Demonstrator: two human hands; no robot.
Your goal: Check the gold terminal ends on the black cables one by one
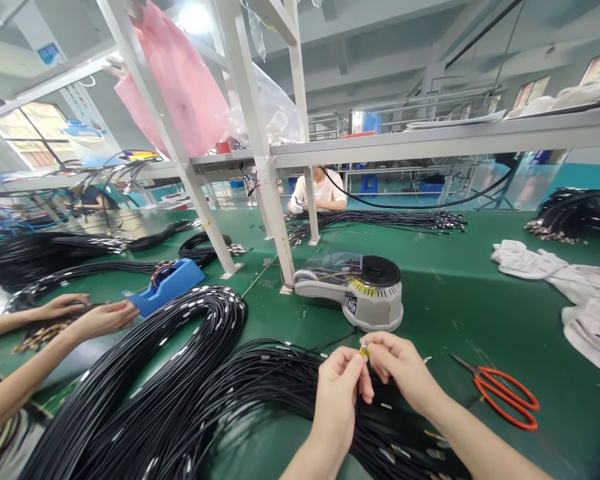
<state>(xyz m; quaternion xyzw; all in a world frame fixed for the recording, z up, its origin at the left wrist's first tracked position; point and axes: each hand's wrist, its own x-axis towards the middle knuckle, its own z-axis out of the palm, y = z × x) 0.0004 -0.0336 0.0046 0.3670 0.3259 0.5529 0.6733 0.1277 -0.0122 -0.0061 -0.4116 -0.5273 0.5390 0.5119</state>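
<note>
In front of the tape dispenser, my left hand (336, 390) and my right hand (403, 368) meet with their fingertips pinched together. Between them shows the end of a cable (364, 348), with a silvery tip and a small yellow piece, perhaps tape, around it. My left thumb and forefinger close on it from the left; my right fingers grip it from the other side. Fingers hide most of it. Below and left of my hands spreads a thick bundle of black cables (275, 373) with white tags. The grey round tape dispenser (375, 303) stands just beyond my hands.
Orange-handled scissors (505, 393) and white gloves (545, 267) lie to the right. At the left, a co-worker's hands (100, 320) work beside a blue tape holder (173, 287). White shelf posts (263, 153) rise from the green table (455, 300). Another person (325, 193) sits across.
</note>
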